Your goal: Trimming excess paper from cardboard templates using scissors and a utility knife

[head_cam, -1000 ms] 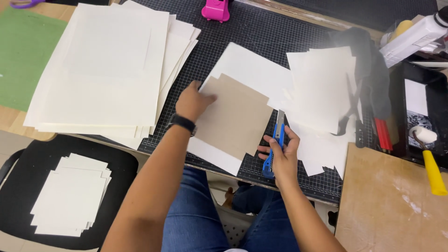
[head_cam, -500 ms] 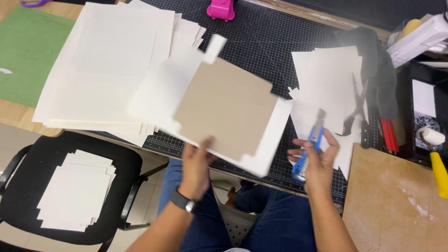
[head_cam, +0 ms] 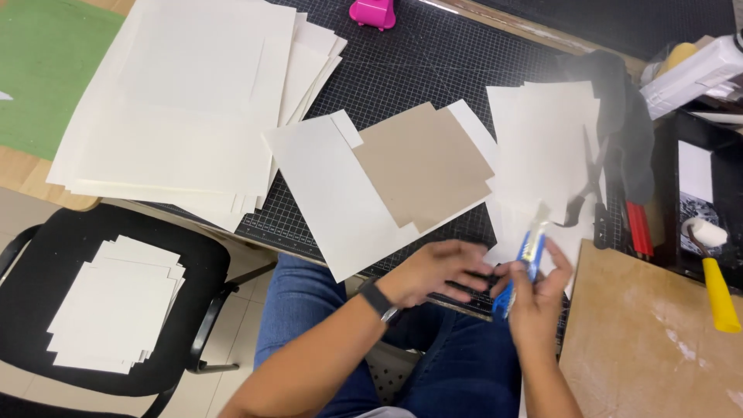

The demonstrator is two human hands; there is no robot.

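Observation:
A brown cardboard square (head_cam: 422, 164) lies glued on a larger cream paper sheet (head_cam: 333, 201) on the black gridded cutting mat (head_cam: 410, 70). My right hand (head_cam: 538, 298) grips a blue utility knife (head_cam: 520, 267) at the mat's near edge, blade end pointing up. My left hand (head_cam: 441, 269) has come beside it, fingertips touching the knife's lower body. Both hands hover over my lap, just below the paper sheet's corner.
A big stack of cream sheets (head_cam: 178, 108) covers the left of the table, over a green mat (head_cam: 42, 70). More cut sheets (head_cam: 542, 147) and scissors (head_cam: 590, 182) lie right. A black chair (head_cam: 46, 255) carries small cream pieces (head_cam: 116, 302). A brown board (head_cam: 650, 340), a paint roller (head_cam: 708, 263) and a pink object (head_cam: 373, 11) are nearby.
The cream sheet with its cardboard square, lifted half a second ago, now lies flat on the mat, turned around. My left hand has let go of it and moved to the knife.

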